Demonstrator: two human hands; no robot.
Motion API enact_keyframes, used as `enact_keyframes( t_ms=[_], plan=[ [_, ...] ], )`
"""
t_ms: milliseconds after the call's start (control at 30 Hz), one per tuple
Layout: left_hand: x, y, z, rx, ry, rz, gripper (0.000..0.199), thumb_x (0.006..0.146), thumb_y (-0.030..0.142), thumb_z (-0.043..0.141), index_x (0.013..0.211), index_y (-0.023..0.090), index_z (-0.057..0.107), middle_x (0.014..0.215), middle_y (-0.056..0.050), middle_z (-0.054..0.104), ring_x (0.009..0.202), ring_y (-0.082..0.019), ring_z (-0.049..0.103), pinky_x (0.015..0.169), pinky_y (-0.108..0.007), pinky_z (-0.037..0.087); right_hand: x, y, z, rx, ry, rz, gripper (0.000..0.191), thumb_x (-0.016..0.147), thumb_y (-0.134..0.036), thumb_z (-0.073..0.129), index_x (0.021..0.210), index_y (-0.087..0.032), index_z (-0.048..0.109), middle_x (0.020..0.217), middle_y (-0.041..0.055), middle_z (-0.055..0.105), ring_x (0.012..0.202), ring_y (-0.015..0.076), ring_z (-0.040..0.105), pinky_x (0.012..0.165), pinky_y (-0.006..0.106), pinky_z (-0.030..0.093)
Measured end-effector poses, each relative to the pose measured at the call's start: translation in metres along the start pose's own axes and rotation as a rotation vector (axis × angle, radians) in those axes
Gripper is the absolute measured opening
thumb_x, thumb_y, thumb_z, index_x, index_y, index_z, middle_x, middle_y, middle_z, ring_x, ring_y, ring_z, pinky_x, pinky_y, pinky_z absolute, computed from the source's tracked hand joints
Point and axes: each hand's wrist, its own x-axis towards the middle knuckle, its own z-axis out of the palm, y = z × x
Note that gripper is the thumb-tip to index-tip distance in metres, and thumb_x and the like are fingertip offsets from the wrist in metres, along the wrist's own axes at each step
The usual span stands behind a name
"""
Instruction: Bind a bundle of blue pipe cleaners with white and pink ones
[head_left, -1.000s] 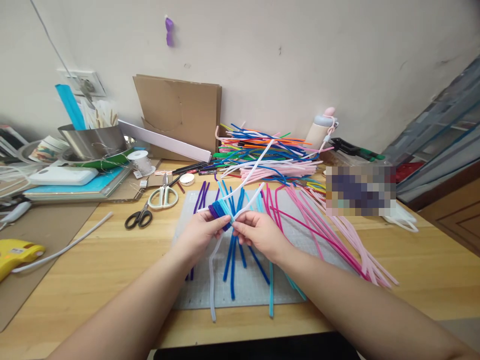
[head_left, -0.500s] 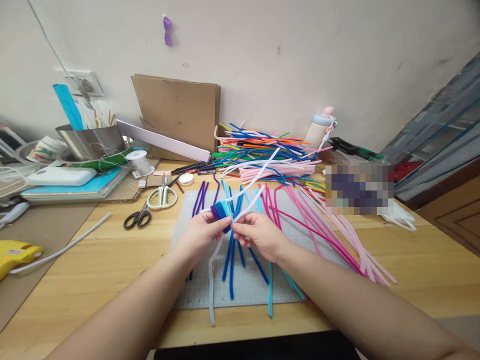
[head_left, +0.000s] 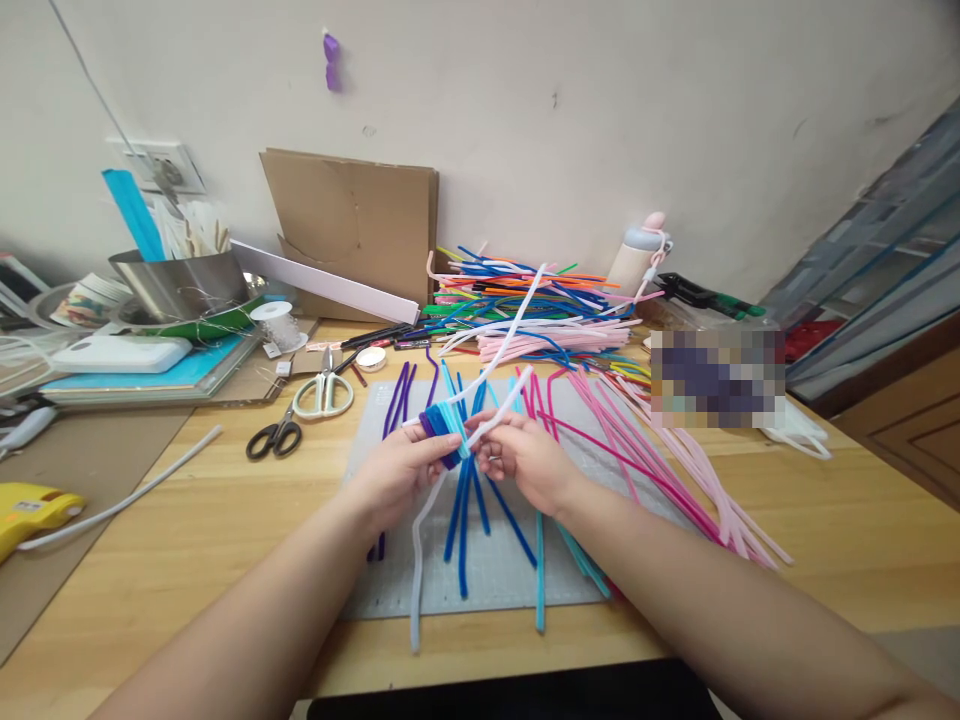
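Note:
My left hand [head_left: 405,460] pinches a small flat band of pipe cleaners [head_left: 444,430] wound side by side in purple, blue and light blue. White pipe cleaners form its core: a long one [head_left: 517,325] bends up and away, and a white tail [head_left: 417,570] hangs down toward the table's front edge. Beside the light blue end, my right hand [head_left: 525,455] has its fingers curled around a short white pipe cleaner end [head_left: 510,405]. Loose blue pipe cleaners [head_left: 463,540] lie beneath the hands on a grey cutting mat [head_left: 382,590].
Purple pipe cleaners [head_left: 397,400] lie left on the mat, pink ones [head_left: 675,450] to the right. Behind stands a mixed pipe cleaner pile [head_left: 525,300]. Scissors [head_left: 324,395], black-handled scissors [head_left: 275,437], a thread spool [head_left: 276,325] and a yellow glue gun [head_left: 34,510] are left.
My right fingers have loosened from their pinch at the band and moved slightly right. The long white pipe cleaner has swung a little left and upright.

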Motion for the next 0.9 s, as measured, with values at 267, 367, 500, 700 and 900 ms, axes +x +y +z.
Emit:
enact_keyframes(
  t_ms=[267,367,500,700,900],
  plan=[
    [-0.0073,0.0,0.0017,-0.039,-0.186,-0.224,0.02,0.067,0.015,0.068,0.086,0.011,0.067,0.073,-0.005,0.064,0.062,-0.008,0.054,0.058,-0.017,0.041,-0.0016,-0.005,-0.0027,0.045,-0.174,0.0,0.017,0.068,-0.028,0.068,0.075,-0.015,0.059,0.055,-0.003,0.051,0.047,0.0063,0.044,0.042,0.02,0.023],
    [-0.0055,-0.0029,0.001,0.003,-0.162,-0.149,0.019,0.07,0.02,0.067,0.086,0.011,0.067,0.075,-0.005,0.064,0.065,-0.009,0.055,0.061,-0.019,0.042,0.0008,-0.0022,-0.004,0.031,-0.11,-0.045,0.016,0.066,-0.027,0.069,0.074,-0.015,0.061,0.053,-0.0042,0.05,0.045,0.0053,0.042,0.042,0.02,0.023],
    [-0.0032,-0.0043,0.0007,0.084,-0.137,-0.108,0.022,0.071,0.026,0.066,0.088,0.013,0.064,0.071,-0.004,0.063,0.06,-0.011,0.056,0.055,-0.02,0.042,0.0021,-0.0021,-0.0032,-0.018,-0.033,-0.063,0.017,0.064,-0.027,0.069,0.073,-0.015,0.061,0.049,-0.0051,0.05,0.042,0.005,0.04,0.04,0.02,0.019],
    [-0.0023,-0.0048,-0.0023,0.22,-0.124,-0.122,0.025,0.067,0.027,0.069,0.087,0.013,0.064,0.074,-0.004,0.062,0.055,-0.009,0.056,0.052,-0.02,0.041,-0.0005,-0.0057,-0.001,-0.039,-0.045,-0.084,0.015,0.064,-0.024,0.068,0.068,-0.014,0.059,0.047,-0.0054,0.049,0.042,0.0052,0.041,0.04,0.019,0.024],
    [-0.0033,-0.0044,-0.0048,0.363,-0.109,-0.13,0.023,0.066,0.033,0.068,0.073,0.012,0.064,0.058,-0.002,0.059,0.049,-0.008,0.051,0.045,-0.018,0.038,-0.0011,-0.005,-0.0021,-0.081,-0.004,-0.078,0.018,0.062,-0.025,0.07,0.072,-0.013,0.061,0.05,-0.0042,0.053,0.045,0.0066,0.046,0.043,0.02,0.032]
  ],
)
